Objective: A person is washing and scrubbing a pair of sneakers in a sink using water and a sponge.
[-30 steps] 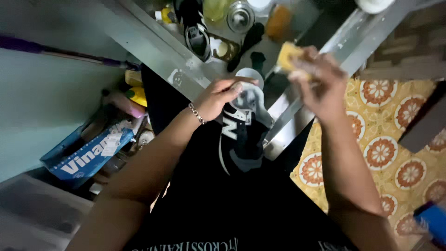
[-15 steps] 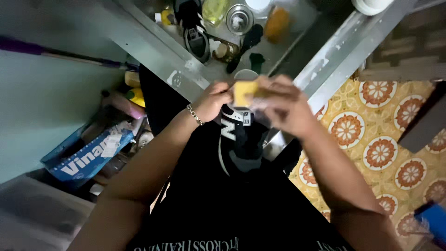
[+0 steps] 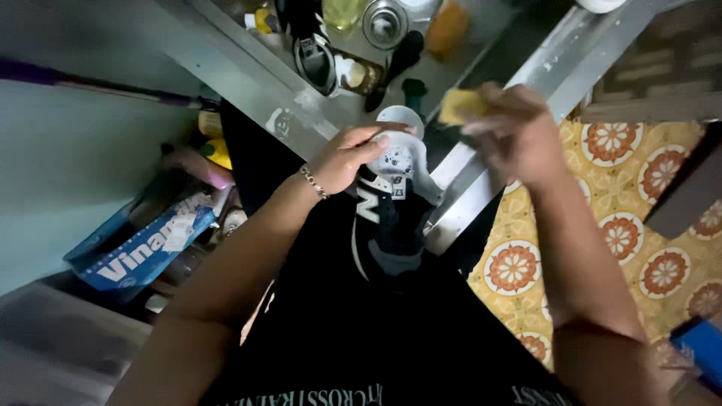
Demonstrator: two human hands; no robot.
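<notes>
Change since half a second ago: the right hand [image 3: 519,139] has moved up and to the right, away from the shoe; the yellow sponge [image 3: 460,105] has gone with it and no longer covers the shoe opening.
Change, left hand: the left hand [image 3: 347,156] stays on the shoe [image 3: 391,203] at frame centre, in much the same place.
Left hand fingers: curled over the shoe's collar, thumb side toward the tongue, gripping the shoe.
Right hand fingers: closed around the sponge, which shows only as a yellow corner past the fingertips; the hand is blurred.
Shoe held: dark sneaker with white tongue and pale lining, toe pointing to the lower frame, resting against the dark shirt [image 3: 391,338].
Sponge position: above and right of the shoe, apart from it, over the metal sink edge [image 3: 519,98].
Count, shoes: two; one in hand, a second dark one [image 3: 314,56] lying in the sink at upper centre.
Count, sponges: one.
Count, hands: two, both the person's own.
Count, bracelets: one, a chain on the left wrist [image 3: 314,183].
Count, blue boxes: one [image 3: 143,244] at lower left of the frame.
Sink contents: round metal drain [image 3: 385,22], plus bottles too blurred to count.
Floor: yellow tiles with orange flower rounds [image 3: 639,195] at right.
</notes>
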